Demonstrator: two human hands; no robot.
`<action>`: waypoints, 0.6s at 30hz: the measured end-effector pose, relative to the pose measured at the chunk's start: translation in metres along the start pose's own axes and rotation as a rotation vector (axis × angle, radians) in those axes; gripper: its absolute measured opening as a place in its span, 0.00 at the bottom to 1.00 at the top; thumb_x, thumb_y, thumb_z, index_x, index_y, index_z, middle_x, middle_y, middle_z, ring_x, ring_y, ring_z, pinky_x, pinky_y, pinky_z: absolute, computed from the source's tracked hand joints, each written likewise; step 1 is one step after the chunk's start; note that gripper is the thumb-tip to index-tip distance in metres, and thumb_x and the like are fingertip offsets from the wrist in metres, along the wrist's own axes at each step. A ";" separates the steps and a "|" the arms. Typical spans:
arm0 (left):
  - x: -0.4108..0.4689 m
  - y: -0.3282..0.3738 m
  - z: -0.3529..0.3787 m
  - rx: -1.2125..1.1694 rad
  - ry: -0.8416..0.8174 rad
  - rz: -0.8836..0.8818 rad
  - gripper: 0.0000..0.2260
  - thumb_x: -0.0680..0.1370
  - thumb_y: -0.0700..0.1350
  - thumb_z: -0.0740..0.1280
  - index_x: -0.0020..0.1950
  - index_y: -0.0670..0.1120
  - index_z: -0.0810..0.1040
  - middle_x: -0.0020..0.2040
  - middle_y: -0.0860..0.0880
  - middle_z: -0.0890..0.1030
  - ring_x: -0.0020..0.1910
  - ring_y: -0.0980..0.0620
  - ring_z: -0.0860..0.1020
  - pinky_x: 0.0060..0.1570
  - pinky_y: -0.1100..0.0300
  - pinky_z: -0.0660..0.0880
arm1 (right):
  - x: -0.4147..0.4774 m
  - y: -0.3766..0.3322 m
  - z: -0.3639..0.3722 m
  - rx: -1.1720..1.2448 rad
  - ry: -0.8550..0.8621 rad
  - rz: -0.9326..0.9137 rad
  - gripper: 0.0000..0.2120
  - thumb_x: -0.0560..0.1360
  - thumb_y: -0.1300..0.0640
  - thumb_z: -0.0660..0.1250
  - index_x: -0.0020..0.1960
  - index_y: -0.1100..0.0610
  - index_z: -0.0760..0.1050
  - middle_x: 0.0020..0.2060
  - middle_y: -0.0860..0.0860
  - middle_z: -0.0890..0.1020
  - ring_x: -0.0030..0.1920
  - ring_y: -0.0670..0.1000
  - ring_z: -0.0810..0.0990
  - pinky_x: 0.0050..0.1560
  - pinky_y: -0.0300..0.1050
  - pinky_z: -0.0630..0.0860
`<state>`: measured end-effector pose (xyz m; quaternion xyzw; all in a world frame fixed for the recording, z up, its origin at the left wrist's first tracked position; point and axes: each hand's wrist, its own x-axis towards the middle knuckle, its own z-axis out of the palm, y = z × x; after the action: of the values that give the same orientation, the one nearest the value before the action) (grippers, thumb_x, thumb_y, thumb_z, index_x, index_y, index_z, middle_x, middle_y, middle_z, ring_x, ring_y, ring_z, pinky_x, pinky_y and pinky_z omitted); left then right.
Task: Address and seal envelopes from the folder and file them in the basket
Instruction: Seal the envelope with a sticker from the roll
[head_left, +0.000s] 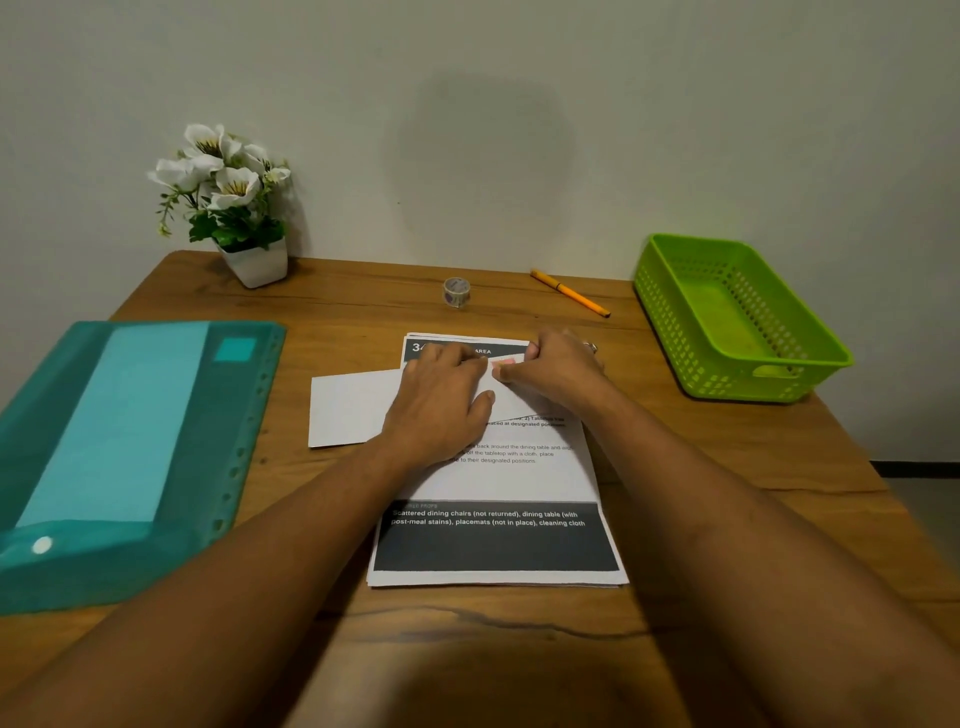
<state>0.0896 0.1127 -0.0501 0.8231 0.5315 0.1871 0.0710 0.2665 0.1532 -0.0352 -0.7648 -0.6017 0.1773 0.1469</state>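
Note:
A white envelope (350, 408) lies across a stack of printed sheets (498, 545) in the middle of the table. My left hand (441, 402) rests flat on the envelope, pressing it down. My right hand (553, 371) pinches the envelope's upper edge or flap beside the left fingertips; the exact grip is hidden. A teal plastic folder (130, 441) lies at the left with more envelopes showing through it. The green basket (737, 317) stands at the right, nothing visible inside. An orange pen (570, 292) and a small roll of tape (456, 291) lie near the wall.
A white pot of artificial flowers (228, 208) stands at the back left corner. The wooden table (727, 493) ends against the wall at the back, and its right edge drops off beside the basket.

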 end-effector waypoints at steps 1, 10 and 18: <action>0.000 0.000 0.000 -0.004 -0.002 -0.001 0.21 0.82 0.53 0.63 0.73 0.47 0.75 0.70 0.49 0.74 0.69 0.46 0.67 0.66 0.46 0.66 | 0.000 -0.002 0.001 -0.003 0.019 0.018 0.26 0.67 0.30 0.74 0.52 0.51 0.78 0.52 0.52 0.81 0.58 0.57 0.78 0.52 0.54 0.79; 0.000 0.002 -0.002 0.007 -0.008 -0.011 0.21 0.82 0.54 0.62 0.72 0.47 0.75 0.70 0.49 0.74 0.68 0.46 0.68 0.66 0.46 0.67 | -0.027 -0.001 0.017 0.066 0.310 -0.072 0.07 0.82 0.48 0.67 0.50 0.51 0.77 0.53 0.51 0.79 0.57 0.56 0.76 0.56 0.52 0.70; -0.001 0.000 0.001 -0.007 0.002 -0.017 0.21 0.82 0.53 0.62 0.72 0.47 0.75 0.70 0.48 0.74 0.68 0.46 0.68 0.66 0.46 0.67 | -0.052 0.007 0.028 -0.265 0.313 -0.516 0.11 0.79 0.59 0.65 0.58 0.54 0.83 0.55 0.51 0.83 0.55 0.56 0.77 0.56 0.54 0.71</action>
<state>0.0892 0.1120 -0.0512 0.8180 0.5380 0.1890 0.0749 0.2487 0.1010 -0.0581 -0.6174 -0.7637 -0.0654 0.1767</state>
